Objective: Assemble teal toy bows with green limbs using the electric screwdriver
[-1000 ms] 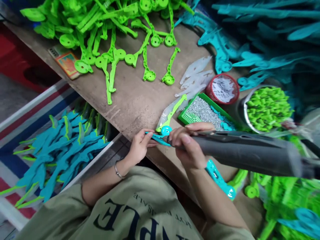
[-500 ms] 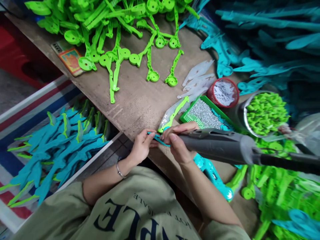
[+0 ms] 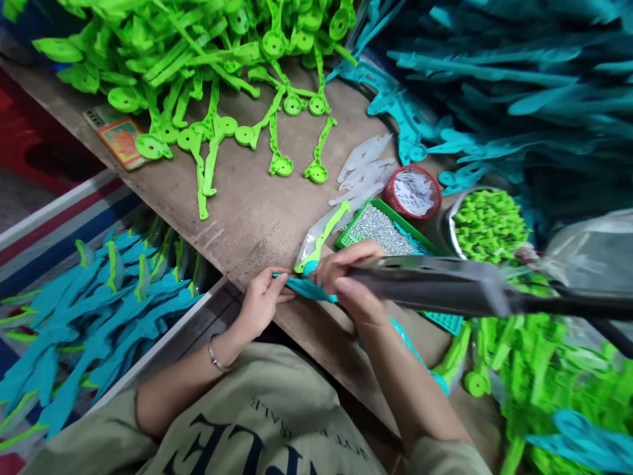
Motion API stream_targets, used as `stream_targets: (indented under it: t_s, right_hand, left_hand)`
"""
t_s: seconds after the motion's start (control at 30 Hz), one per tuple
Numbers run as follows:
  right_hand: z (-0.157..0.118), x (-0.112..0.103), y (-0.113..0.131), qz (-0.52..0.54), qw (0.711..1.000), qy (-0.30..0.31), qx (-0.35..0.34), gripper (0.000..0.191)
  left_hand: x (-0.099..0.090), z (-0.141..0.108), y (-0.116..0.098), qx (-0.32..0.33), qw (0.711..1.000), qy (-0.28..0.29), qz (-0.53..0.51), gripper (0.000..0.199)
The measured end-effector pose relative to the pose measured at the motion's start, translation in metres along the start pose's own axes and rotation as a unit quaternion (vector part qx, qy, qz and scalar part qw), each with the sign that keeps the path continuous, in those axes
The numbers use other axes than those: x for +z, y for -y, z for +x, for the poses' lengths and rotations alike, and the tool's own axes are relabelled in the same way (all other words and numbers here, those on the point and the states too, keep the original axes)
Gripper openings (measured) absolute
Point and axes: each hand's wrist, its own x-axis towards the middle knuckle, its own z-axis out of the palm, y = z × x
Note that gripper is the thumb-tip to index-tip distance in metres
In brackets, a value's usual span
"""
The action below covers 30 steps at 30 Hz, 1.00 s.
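Observation:
My left hand [image 3: 262,301] pinches the left end of a long teal plastic part [image 3: 309,288] at the table's front edge. Around the front of a dark cylindrical tool [image 3: 430,284], my right hand [image 3: 359,284] is closed, its fingertips also at the teal part. The tool's tip is hidden by the fingers. A lime green arm with a clear blade [image 3: 319,241] points up and away from the teal part. Beneath my right forearm, another teal piece [image 3: 408,340] shows in part.
Green parts [image 3: 198,53] pile at the back of the table [image 3: 247,218]. A green basket of metal screws [image 3: 378,227], a red basket [image 3: 413,191] and a metal pot of small green pieces [image 3: 489,224] stand to the right. Finished-looking teal assemblies [image 3: 99,310] fill a box at left.
The teal part has tilted so that more of its broad side shows. The tool has moved slightly with my right hand, and the whole view has shifted.

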Motion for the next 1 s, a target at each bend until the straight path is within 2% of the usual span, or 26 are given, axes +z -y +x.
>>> stream_targets:
  t_s: [0.1,0.17,0.2,0.27,0.33,0.4,0.47,0.53,0.67,0.8,1.0]
  right_hand:
    - [0.016,-0.027,0.012,-0.02,0.986,-0.133,-0.102,0.016]
    - [0.024,-0.046,0.011,-0.049,0.969,-0.211,-0.121,0.013]
    - [0.027,-0.054,0.008,-0.058,0.964,-0.233,-0.118,0.013]
    - [0.029,-0.065,-0.001,-0.073,0.961,-0.246,-0.105,0.015]
    - [0.028,-0.07,-0.011,-0.088,0.963,-0.239,-0.086,0.02]
    - [0.027,-0.072,-0.021,-0.106,0.966,-0.227,-0.06,0.022]
    - [0.025,-0.073,-0.027,-0.115,0.968,-0.22,-0.041,0.022]
    - [0.025,-0.073,-0.031,-0.114,0.968,-0.219,-0.035,0.021]
    - [0.027,-0.074,-0.035,-0.106,0.969,-0.217,-0.045,0.02]
    - [0.03,-0.071,-0.034,-0.103,0.97,-0.216,-0.039,0.021]
    - [0.035,-0.07,-0.033,-0.119,0.977,-0.176,-0.034,0.021]
  left_hand:
    - [-0.009,0.0,-0.008,0.018,0.994,0.012,0.104,0.053]
    - [-0.015,-0.001,-0.014,0.046,0.975,0.023,0.217,0.047]
    - [-0.017,-0.001,-0.017,0.075,0.955,0.025,0.286,0.043]
    - [-0.019,-0.001,-0.023,0.166,0.89,0.006,0.424,0.035]
    - [-0.017,0.0,-0.027,0.272,0.805,-0.032,0.526,0.03]
    - [-0.012,0.001,-0.028,0.357,0.731,-0.059,0.578,0.029]
    - [-0.006,0.001,-0.027,0.411,0.686,-0.056,0.597,0.031]
    - [0.0,0.001,-0.025,0.436,0.67,-0.035,0.601,0.036]
    - [0.011,-0.002,-0.021,0.442,0.664,-0.009,0.604,0.044]
    - [0.018,-0.003,-0.018,0.442,0.652,-0.004,0.616,0.055]
    - [0.03,-0.001,-0.01,0.447,0.639,-0.006,0.626,0.073]
